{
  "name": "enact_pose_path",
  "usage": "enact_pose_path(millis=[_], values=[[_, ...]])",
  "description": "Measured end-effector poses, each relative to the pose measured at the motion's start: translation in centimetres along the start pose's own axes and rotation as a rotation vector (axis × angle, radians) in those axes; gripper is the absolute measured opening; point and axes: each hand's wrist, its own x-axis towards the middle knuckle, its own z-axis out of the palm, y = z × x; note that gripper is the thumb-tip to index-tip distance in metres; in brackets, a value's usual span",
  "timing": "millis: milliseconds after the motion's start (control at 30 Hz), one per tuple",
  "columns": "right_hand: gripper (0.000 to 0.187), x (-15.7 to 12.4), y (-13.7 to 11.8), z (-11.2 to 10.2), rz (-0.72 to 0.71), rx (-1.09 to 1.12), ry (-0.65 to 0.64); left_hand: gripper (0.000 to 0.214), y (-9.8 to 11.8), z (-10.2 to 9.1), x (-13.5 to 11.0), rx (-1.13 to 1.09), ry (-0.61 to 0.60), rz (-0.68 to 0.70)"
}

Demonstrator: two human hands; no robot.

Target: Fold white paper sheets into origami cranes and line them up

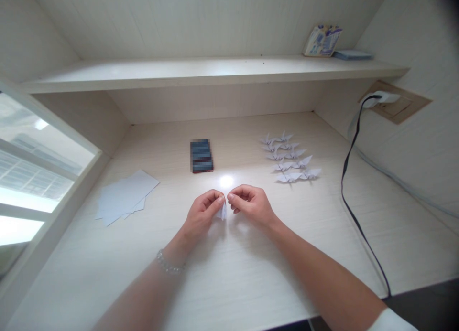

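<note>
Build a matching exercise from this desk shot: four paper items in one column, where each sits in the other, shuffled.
Things
1. paper cranes
2. flat paper sheets
3. small folded paper
4. printed packet

Places
A. right end of the upper shelf
B. pinched between the left hand and the right hand
C. lying on the desk, to the person's left
D. in rows to the right of the dark phone

Pairs: 1-D, 2-C, 3-B, 4-A

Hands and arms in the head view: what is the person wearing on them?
No gloves on the left hand or the right hand. A thin silvery beaded bracelet circles the left wrist. A white sleeve edge shows at the right elbow.
</note>
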Motion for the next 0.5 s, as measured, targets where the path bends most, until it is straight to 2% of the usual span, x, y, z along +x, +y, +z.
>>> enact_pose_path(millis=[167, 367, 500], values=[[0.022, 0.11, 0.37, -0.07, 0.014, -0.09, -0.085, 0.019, -0.43, 0.38, 0.22, 0.048, 0.202, 0.053], [0.019, 0.52, 0.83, -0.21, 0.072, 0.039, -0.08, 0.022, -0.55, 0.4, -0.12, -0.038, 0.187, 0.045], [0.019, 0.66, 0.98, -0.31, 0.086, 0.075, -0.095, 0.019, -0.27, 0.45, -0.23, 0.007, 0.188, 0.081]])
